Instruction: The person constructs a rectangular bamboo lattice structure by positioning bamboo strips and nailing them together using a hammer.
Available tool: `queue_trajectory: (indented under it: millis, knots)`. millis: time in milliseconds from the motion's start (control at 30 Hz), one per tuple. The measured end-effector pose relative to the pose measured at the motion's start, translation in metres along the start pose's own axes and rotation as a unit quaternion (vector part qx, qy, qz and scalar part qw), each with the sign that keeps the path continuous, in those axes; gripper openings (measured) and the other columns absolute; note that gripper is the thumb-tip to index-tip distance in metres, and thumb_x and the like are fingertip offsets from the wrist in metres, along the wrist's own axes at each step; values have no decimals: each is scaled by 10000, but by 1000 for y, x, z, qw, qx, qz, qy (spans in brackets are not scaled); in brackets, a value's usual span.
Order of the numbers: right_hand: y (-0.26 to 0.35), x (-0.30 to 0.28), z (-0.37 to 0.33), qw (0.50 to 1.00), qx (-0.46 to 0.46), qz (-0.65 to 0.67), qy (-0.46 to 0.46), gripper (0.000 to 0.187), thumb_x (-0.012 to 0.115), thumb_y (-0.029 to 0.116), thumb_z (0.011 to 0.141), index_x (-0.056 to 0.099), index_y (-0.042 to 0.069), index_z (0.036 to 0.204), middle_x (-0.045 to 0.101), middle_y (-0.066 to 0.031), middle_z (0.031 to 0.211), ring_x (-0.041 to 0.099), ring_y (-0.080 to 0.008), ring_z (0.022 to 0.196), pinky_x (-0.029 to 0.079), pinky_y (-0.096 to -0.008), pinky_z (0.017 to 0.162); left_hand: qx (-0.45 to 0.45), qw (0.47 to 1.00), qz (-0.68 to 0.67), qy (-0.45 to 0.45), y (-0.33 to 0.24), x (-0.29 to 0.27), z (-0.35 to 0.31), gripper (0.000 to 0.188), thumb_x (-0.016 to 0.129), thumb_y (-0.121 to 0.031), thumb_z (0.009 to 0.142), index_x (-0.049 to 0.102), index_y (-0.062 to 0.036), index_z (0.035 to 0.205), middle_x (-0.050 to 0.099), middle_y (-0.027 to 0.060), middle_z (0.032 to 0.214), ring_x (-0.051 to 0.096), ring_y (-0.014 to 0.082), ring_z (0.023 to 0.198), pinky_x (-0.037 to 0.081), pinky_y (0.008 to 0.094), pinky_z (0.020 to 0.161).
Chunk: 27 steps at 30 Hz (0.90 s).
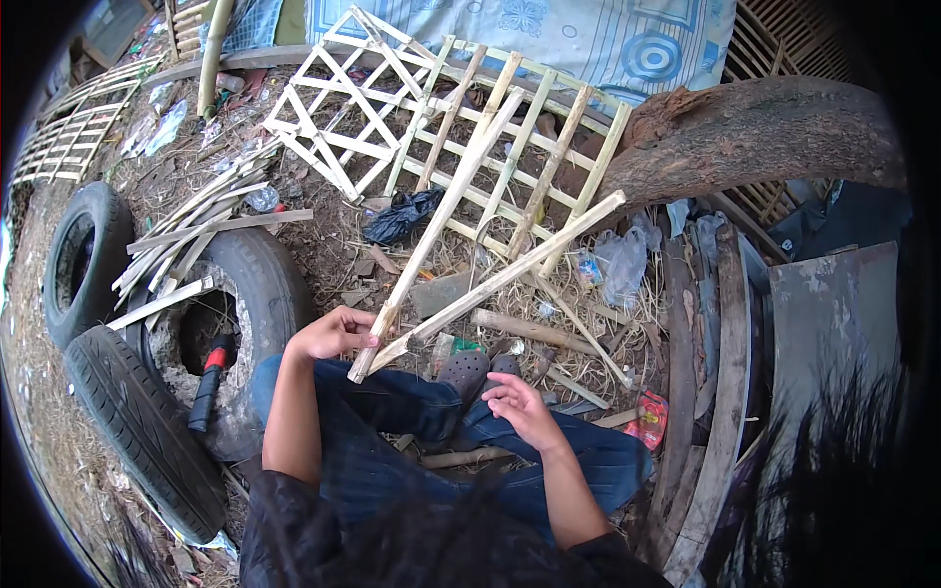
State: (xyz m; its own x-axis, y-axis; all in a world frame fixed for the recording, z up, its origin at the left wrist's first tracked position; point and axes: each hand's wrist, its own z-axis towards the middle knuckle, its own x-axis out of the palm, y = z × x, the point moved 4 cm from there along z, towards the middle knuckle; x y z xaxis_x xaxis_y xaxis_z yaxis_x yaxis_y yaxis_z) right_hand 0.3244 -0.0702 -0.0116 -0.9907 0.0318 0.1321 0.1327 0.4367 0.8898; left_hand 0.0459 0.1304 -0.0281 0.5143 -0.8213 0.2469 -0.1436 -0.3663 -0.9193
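Note:
My left hand [338, 333] is closed around the lower end of a long pale bamboo slat [431, 240], which slants away over the ground. A second slat [515, 274] meets it near that hand and runs up to the right. Over my bent knee, my right hand [521, 410] is empty, its fingers loosely curled and apart. Beyond the slats lies a lattice panel [552, 173] of crossed strips; part of it is covered by the first slat. Grey clogs [463, 374] show between my hands.
Old tyres [260, 284] lie at left, one bearing a red-and-black handled tool [208, 382]. Loose strips [206, 211] are piled above it. A thick trunk [755, 137] crosses at far right. Planks [720, 392] stand near my right side. A black plastic bag [402, 216] lies beside the lattice.

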Motion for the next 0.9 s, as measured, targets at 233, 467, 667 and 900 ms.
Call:
queue_trajectory:
  millis: [233, 467, 667, 900]
  knots:
    - [1, 19, 16, 999, 2, -42, 26, 440, 644, 71, 875, 509, 33, 1291, 633, -68, 1017, 570, -67, 808, 476, -221, 736, 64, 992, -36, -99, 2, 14, 19, 330, 621, -76, 909, 602, 4, 1229, 663, 2, 977, 580, 61, 890, 458, 238, 839]
    - [-3, 15, 13, 998, 10, -63, 29, 439, 653, 88, 874, 517, 41, 1289, 630, -62, 1016, 580, -60, 793, 483, -215, 735, 99, 978, -71, -168, 8, 18, 31, 378, 647, -116, 901, 585, -15, 1260, 668, 34, 1039, 597, 94, 956, 451, 266, 909]
    - [-10, 8, 7, 998, 16, -61, 23, 438, 651, 95, 875, 515, 30, 1287, 628, -63, 1009, 580, -61, 800, 484, -218, 740, 123, 960, -164, -188, 14, 34, 41, 414, 663, -123, 891, 563, 7, 1272, 657, 53, 1096, 607, 121, 1003, 462, 283, 940]
    - [0, 12, 15, 998, 4, -59, 21, 425, 611, 60, 898, 495, 28, 1305, 634, -64, 1036, 579, -85, 873, 478, -236, 779, 135, 949, -225, -176, 22, 79, 56, 447, 681, -78, 871, 540, 22, 1283, 675, 108, 1082, 628, 141, 995, 478, 288, 933]
